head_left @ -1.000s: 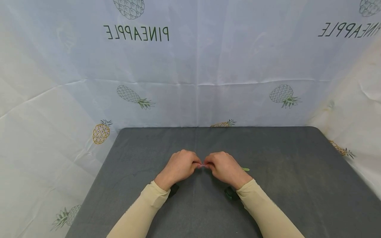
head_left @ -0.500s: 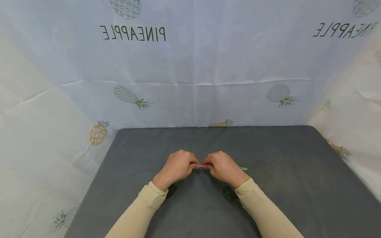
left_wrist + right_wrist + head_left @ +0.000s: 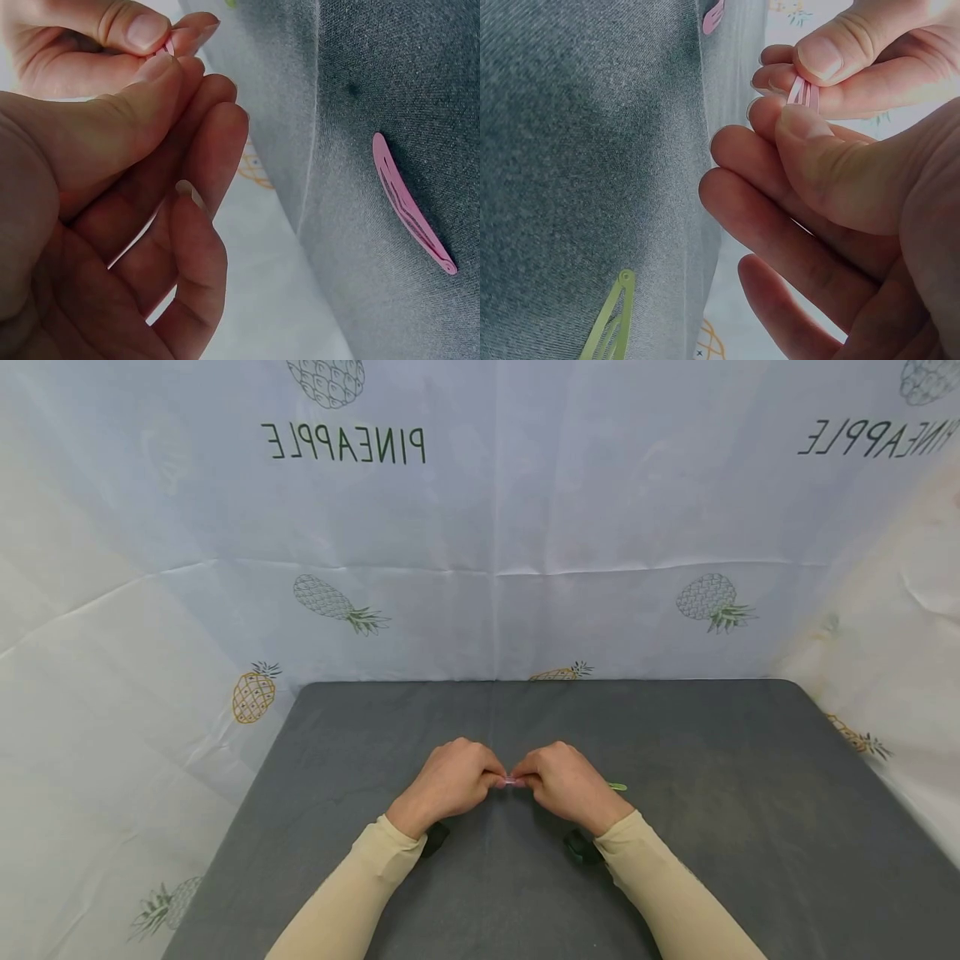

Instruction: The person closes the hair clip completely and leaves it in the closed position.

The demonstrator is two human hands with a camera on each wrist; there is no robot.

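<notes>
Above the middle of the table, both hands meet fingertip to fingertip on a small pink snap hair clip [image 3: 804, 93]. The left hand [image 3: 453, 777] pinches one end between thumb and index finger; the right hand [image 3: 566, 785] pinches the other end likewise. Only a short stretch of the clip shows between the thumbs, its narrow bars visible in the right wrist view. A second pink hair clip [image 3: 412, 206] lies on the table by the left hand, hidden in the head view. By the right hand lies a yellow-green hair clip [image 3: 611, 322], its bars spread apart.
The dark grey table [image 3: 720, 793] has rounded far corners. Behind and beside it hangs a pale curtain [image 3: 480, 510] printed with pineapples. Dark camera units [image 3: 582, 847] sit under both wrists.
Both hands stay joined at the same spot with the pink hair clip between them. A little more of the clip shows between the fingertips. The head view shifts slightly.
</notes>
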